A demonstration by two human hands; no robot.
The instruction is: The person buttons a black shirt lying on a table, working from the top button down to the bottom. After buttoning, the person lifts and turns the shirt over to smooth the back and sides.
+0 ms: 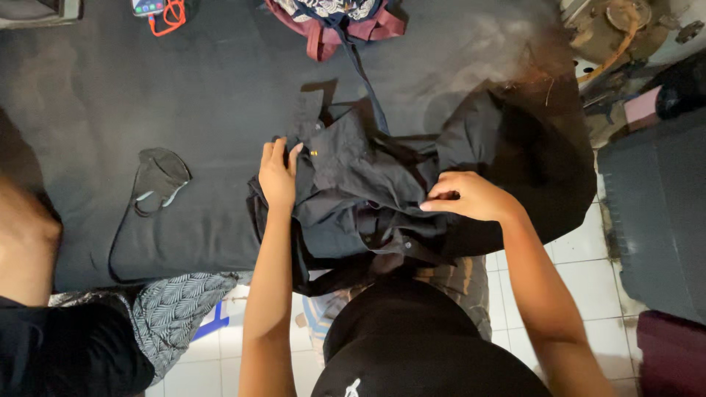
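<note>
We see a black garment bunched near the front edge of a dark padded work surface, partly hanging over that edge. The left hand lies flat on the garment's left part, fingers together and extended, pressing the cloth down near a small gold button. The right hand rests on the right part, fingertips curled and pinching a fold of the fabric. A dark face mask lies left of the garment, well apart. At the far edge sit a phone with an orange cable and a maroon bag. Another person's arm shows at the near left.
</note>
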